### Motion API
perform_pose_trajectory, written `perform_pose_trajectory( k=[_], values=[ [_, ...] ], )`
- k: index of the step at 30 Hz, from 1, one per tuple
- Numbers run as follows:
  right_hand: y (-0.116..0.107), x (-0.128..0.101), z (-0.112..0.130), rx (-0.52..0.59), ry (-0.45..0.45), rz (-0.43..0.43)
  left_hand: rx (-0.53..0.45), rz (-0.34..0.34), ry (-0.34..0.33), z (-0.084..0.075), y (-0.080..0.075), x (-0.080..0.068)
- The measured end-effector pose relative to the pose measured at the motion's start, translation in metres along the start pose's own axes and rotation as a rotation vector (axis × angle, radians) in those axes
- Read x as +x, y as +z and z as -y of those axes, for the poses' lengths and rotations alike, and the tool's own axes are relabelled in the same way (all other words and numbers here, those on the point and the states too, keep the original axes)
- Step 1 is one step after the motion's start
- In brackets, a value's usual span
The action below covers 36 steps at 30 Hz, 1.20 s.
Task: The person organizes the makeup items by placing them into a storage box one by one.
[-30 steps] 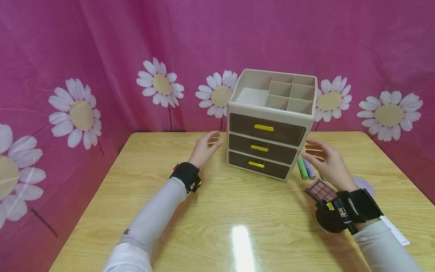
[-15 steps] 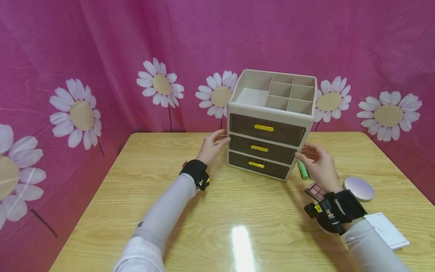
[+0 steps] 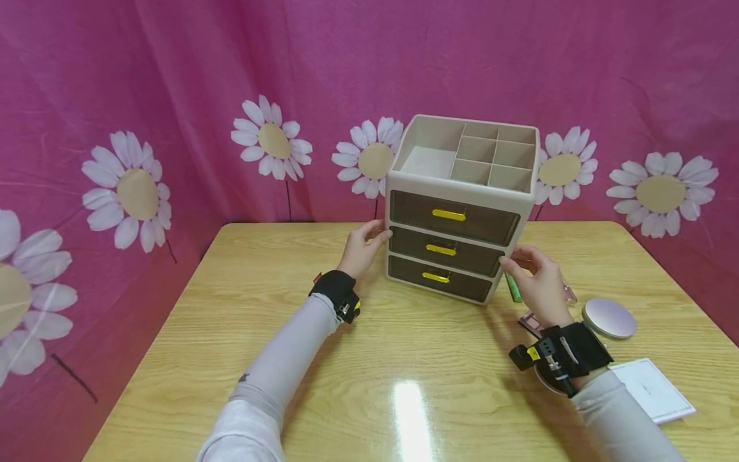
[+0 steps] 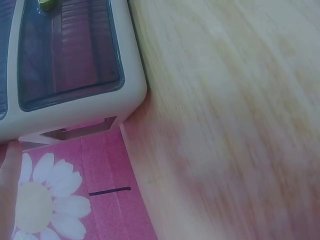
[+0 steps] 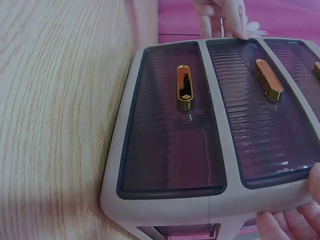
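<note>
Two hands point(image 3: 364, 247) flanking drawer organizer point(image 3: 458, 212)

The drawer organizer point(image 3: 456, 212) stands on the table point(image 3: 323, 359) ahead of me, my left hand point(image 3: 360, 247) against its left side, my right hand point(image 3: 534, 276) against its right. Right of it lie a palette point(image 3: 528, 321), a round compact point(image 3: 609, 317) and a card point(image 3: 655, 388).

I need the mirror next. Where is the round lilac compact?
In the head view, the round lilac compact lies on the wooden table, right of the right hand.
</note>
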State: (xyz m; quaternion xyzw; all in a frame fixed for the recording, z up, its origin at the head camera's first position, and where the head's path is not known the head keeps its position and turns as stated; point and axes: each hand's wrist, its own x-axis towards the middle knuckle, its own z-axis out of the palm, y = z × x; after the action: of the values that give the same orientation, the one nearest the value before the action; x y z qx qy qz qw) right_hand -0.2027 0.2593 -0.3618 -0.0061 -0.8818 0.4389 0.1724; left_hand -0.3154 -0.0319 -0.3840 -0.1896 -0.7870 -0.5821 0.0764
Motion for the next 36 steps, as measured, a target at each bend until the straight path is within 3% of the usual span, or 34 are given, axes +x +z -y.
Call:
perform_pose_trajectory(
  k=[22, 36],
  values=[
    [0.005, 0.004, 0.002, 0.006, -0.041, -0.007, -0.010, -0.036, -0.055, 0.001, -0.004, -0.004],
    [0.010, 0.019, 0.003, -0.009, -0.060, 0.049, 0.023, -0.105, -0.014, 0.004, -0.010, -0.008]
  ],
)
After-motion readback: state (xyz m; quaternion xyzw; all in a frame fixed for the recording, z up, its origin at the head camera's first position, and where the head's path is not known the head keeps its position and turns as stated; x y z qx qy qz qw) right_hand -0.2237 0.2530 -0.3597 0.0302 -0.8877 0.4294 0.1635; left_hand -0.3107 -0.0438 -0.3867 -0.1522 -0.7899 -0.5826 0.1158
